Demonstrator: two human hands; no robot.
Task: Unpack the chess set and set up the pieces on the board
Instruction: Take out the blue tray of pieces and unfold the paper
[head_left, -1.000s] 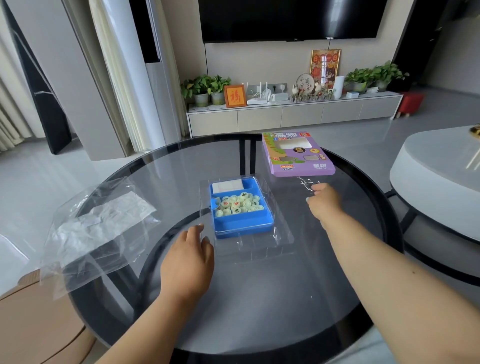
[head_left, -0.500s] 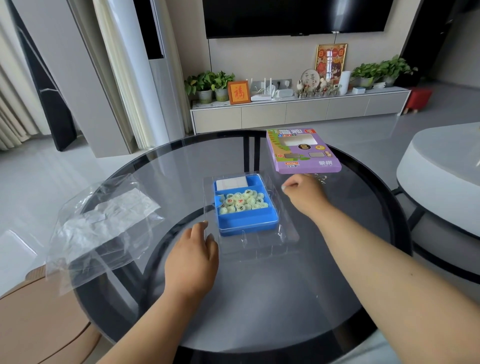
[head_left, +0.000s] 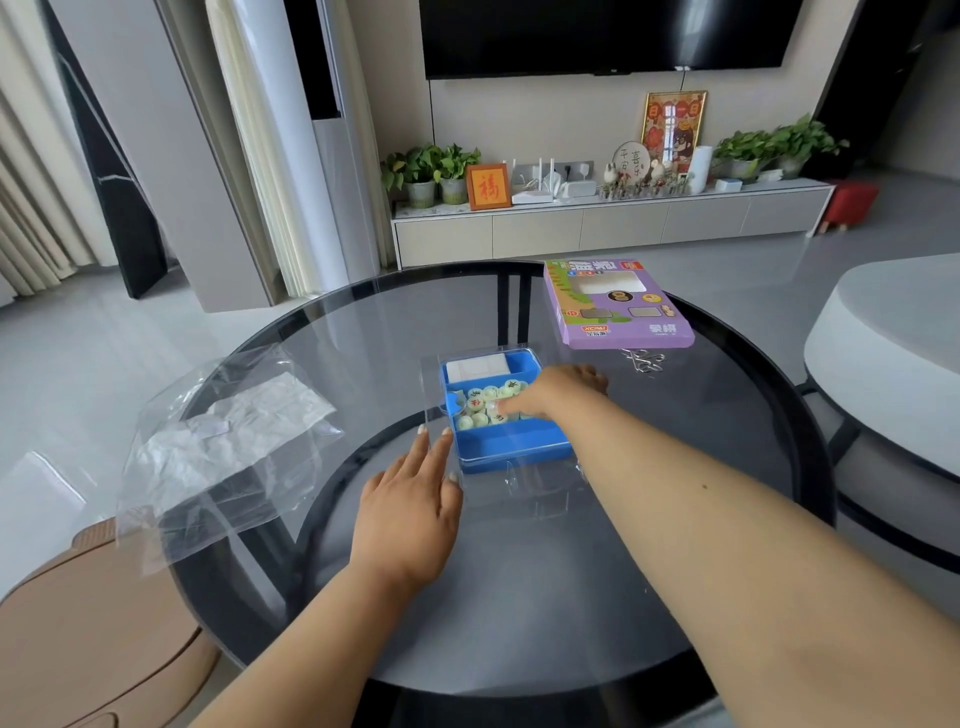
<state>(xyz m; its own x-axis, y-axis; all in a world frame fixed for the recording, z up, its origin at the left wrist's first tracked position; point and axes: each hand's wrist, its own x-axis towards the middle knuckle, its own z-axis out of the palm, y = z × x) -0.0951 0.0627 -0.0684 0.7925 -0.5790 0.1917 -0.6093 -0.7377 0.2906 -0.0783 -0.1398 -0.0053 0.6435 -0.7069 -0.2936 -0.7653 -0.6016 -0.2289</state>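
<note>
A blue tray (head_left: 511, 448) sits mid-table inside a clear plastic shell (head_left: 524, 493). It holds several pale green round chess pieces (head_left: 480, 408) and a folded white sheet (head_left: 475, 370) in its far compartment. My right hand (head_left: 558, 391) reaches into the tray from the right, its fingers down among the pieces; whether they grip one is hidden. My left hand (head_left: 413, 506) lies flat on the glass just left of the tray, fingertips touching the clear shell's edge. The purple chess-set box (head_left: 618, 309) lies at the far right of the table.
The round glass table (head_left: 545, 597) has a black rim. A crumpled clear plastic bag (head_left: 223, 447) lies at its left edge. A small metal wire object (head_left: 644, 359) lies near the purple box. A white round table (head_left: 893, 353) stands at the right.
My right hand has moved left from beside the purple box over to the blue tray and into the pieces. My left hand has slid slightly forward toward the tray.
</note>
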